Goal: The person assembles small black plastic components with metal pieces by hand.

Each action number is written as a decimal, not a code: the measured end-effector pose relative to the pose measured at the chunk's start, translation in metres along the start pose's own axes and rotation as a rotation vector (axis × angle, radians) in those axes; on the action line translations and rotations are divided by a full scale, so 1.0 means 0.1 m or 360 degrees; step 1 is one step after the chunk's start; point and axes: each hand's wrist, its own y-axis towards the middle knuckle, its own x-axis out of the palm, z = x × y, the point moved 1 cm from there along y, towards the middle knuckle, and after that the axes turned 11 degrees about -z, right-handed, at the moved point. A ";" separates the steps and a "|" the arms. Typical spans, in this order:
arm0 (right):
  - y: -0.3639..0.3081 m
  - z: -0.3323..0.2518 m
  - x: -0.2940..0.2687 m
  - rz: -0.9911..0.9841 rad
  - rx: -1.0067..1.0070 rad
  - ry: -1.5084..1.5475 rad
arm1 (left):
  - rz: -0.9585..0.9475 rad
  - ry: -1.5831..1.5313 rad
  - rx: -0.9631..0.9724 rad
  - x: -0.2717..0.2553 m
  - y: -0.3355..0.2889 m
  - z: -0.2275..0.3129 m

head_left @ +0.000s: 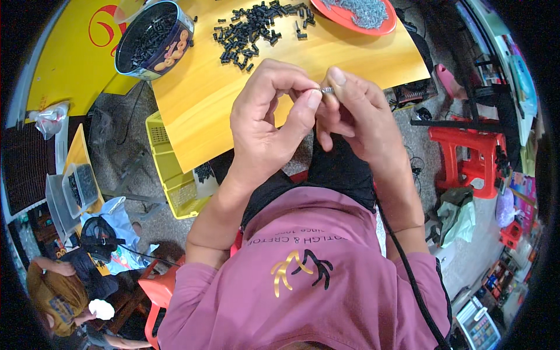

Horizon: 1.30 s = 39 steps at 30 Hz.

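1. The left hand (265, 125) is raised in front of the chest, its thumb and forefinger pinched tight on a small silvery metal part (327, 90); the other fingers (274, 73) curl loosely above.
2. The right hand (356, 116) meets it from the other side, thumb tip pressed against the same part, so both hands are clamped on it with no gap showing (the piece is too small to tell its shape).
3. The part sits between the two thumbs, held in the air just off the near edge of the yellow bench (198, 87), not touching it.
4. On the bench, well beyond the hands, lies a scatter of small black pieces (254, 32).
5. To the left of that stands a round blue tin (153, 38) holding more black pieces.
6. At the far edge rests a red plate (344, 18) heaped with small grey metal bits.
7. Under the bench's edge is a yellow crate (175, 175).
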 end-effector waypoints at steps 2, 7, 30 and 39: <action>0.02 0.04 0.02 0.0245 -0.0216 -0.0289 | 0.0051 0.0018 -0.0005 0.00 0.00 -0.01; 0.02 0.08 0.04 0.0477 -0.0361 -0.0274 | 0.0190 0.0063 -0.0053 -0.01 -0.01 -0.04; 0.04 0.13 0.03 0.0539 -0.0639 -0.0858 | 0.0227 0.0141 0.0002 0.04 -0.04 -0.15; 0.07 0.07 -0.01 0.0554 -0.0908 -0.1399 | 0.0164 0.0210 -0.0025 0.02 -0.03 -0.15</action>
